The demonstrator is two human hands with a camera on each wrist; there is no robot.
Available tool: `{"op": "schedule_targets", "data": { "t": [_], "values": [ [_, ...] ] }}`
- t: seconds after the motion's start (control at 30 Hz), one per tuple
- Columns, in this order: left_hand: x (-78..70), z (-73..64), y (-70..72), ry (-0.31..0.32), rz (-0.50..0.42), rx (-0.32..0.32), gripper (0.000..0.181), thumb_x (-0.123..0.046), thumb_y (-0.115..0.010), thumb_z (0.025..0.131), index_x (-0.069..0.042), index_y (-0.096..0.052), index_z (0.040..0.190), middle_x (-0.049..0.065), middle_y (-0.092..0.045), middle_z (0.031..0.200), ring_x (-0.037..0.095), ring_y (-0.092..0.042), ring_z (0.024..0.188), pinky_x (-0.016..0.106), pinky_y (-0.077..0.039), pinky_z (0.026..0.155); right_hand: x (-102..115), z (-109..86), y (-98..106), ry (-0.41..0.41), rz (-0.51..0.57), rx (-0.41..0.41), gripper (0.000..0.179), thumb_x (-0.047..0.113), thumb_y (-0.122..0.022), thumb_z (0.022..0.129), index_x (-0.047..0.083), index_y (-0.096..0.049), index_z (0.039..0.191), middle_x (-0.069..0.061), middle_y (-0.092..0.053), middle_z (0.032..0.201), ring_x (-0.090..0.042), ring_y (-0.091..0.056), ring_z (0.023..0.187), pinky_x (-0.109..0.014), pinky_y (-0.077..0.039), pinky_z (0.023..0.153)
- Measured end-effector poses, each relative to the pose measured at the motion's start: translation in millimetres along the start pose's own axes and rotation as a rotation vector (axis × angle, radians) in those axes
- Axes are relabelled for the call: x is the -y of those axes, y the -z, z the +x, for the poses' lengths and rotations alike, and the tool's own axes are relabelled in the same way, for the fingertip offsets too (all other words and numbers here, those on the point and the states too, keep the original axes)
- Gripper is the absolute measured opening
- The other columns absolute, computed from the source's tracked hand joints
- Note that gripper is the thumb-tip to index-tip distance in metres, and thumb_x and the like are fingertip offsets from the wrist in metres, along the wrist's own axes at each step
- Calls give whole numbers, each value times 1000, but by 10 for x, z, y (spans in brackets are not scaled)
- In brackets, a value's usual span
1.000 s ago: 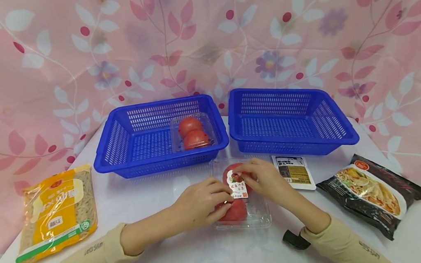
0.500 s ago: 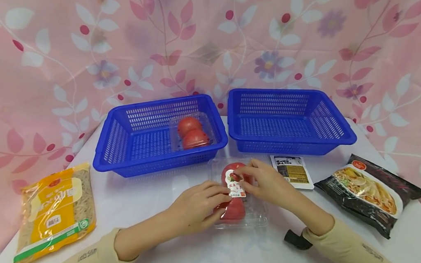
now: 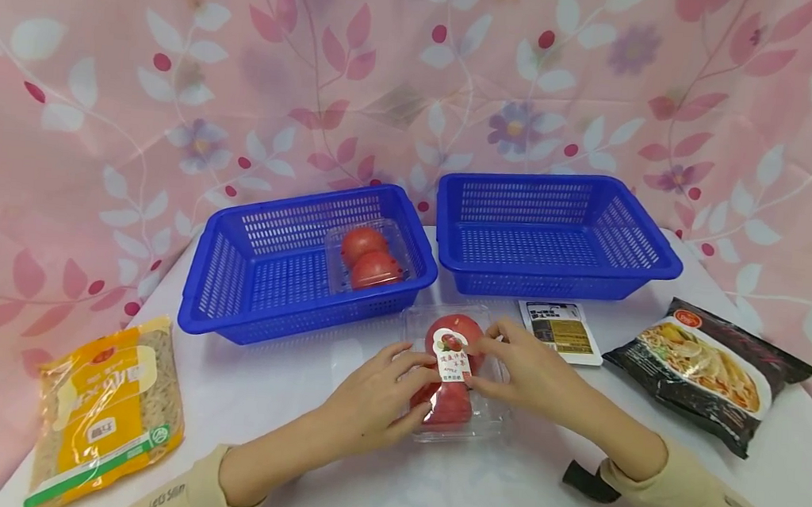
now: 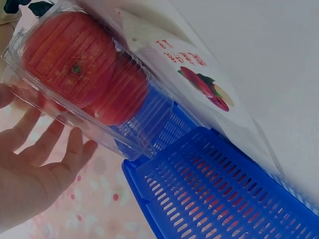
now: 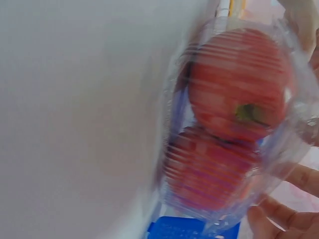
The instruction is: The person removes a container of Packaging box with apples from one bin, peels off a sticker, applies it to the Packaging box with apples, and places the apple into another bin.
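Note:
A clear plastic box [image 3: 486, 419] of two red tomatoes [image 3: 453, 404] lies on the white table, with a printed sticker [image 3: 452, 361] across its lid. My left hand [image 3: 373, 394] is at the box's left side, fingertips touching the lid beside the sticker. On the other side, my right hand [image 3: 529, 367] has its fingertips by the sticker's right edge, loosely bent. In the left wrist view, spread fingers [image 4: 45, 142] lie along the box's edge. The right wrist view shows relaxed fingers [image 5: 284, 214] near the box's corner, with the plastic partly blurred.
A blue basket [image 3: 236, 228] at back left holds another box of tomatoes [image 3: 370, 259]. A second blue basket [image 3: 554, 285] stands beside it. A flat white packet [image 3: 561, 329] and a black noodle bag [image 3: 712, 369] lie right; a yellow bag [image 3: 111, 405] lies left.
My right hand has drawn slightly right, off the sticker's top, so more of the sticker and upper tomato shows. The left hand stays by the box with its fingers a little more spread.

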State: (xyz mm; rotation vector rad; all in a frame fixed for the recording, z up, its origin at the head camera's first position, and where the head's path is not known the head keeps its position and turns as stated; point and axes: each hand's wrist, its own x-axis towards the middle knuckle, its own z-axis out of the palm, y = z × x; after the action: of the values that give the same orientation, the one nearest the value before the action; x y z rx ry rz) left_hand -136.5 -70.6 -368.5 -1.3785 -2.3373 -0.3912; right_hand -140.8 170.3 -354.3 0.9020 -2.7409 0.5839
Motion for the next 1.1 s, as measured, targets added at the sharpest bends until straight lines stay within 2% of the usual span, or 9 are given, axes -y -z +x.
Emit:
{"op": "schedule_targets", "data": {
  "t": [0.13,0.3,0.37,0.47,0.6,0.73,0.97,1.1],
  "values": [
    [-3,-18,1,66,-6,52,33,-27,-59,85,-10,-57,114,10,-55,118,28,-51,112,42,-29,104,25,-63,26,29,-44,-21,30,31,-74,75,12,-70,98,-1,-56,98,-14,-55,83,-30,-51,68],
    [-13,-45,7,210,-54,123,44,-35,-56,87,-14,-51,125,15,-44,130,35,-45,118,43,-41,94,46,-104,32,55,-68,-51,29,28,-73,76,10,-69,99,-5,-58,99,-18,-56,89,-35,-51,75],
    [-15,-50,7,249,-76,145,48,-38,-55,88,-15,-47,129,16,-39,134,34,-46,117,41,-46,88,58,-118,23,56,-67,-66,31,27,-74,76,9,-69,100,-6,-59,100,-20,-57,89,-37,-50,76],
    [-15,-48,3,283,-119,177,52,-39,-54,88,-16,-42,133,17,-31,140,30,-48,116,40,-48,85,79,-146,5,48,-91,-78,36,27,-73,76,8,-66,106,-8,-58,102,-23,-57,90,-40,-50,77],
    [-19,-44,-14,289,-156,212,53,-39,-53,89,-18,-38,136,16,-25,145,31,-51,113,42,-49,83,115,-186,-20,23,-112,-51,44,29,-69,79,8,-59,117,-10,-55,108,-24,-58,86,-41,-51,72],
    [-27,-46,-28,278,-151,229,53,-40,-51,90,-19,-38,137,15,-25,145,29,-49,116,42,-50,81,140,-197,-37,-1,-67,-16,48,29,-67,82,10,-53,123,-10,-51,114,-15,-56,73,-31,-51,61],
    [-37,-36,-36,272,-146,232,52,-42,-49,91,-21,-38,138,16,-24,146,30,-40,125,43,-48,84,143,-186,-55,-14,-25,-1,46,30,-65,84,13,-52,124,-12,-47,116,-14,-54,70,-27,-50,57],
    [-43,-14,-51,268,-134,228,51,-41,-48,91,-26,-38,139,17,-24,145,30,-40,125,42,-49,83,148,-177,-63,-21,-6,8,44,30,-64,85,16,-53,125,-14,-46,115,-11,-51,65,-24,-48,55]
  ]
}}
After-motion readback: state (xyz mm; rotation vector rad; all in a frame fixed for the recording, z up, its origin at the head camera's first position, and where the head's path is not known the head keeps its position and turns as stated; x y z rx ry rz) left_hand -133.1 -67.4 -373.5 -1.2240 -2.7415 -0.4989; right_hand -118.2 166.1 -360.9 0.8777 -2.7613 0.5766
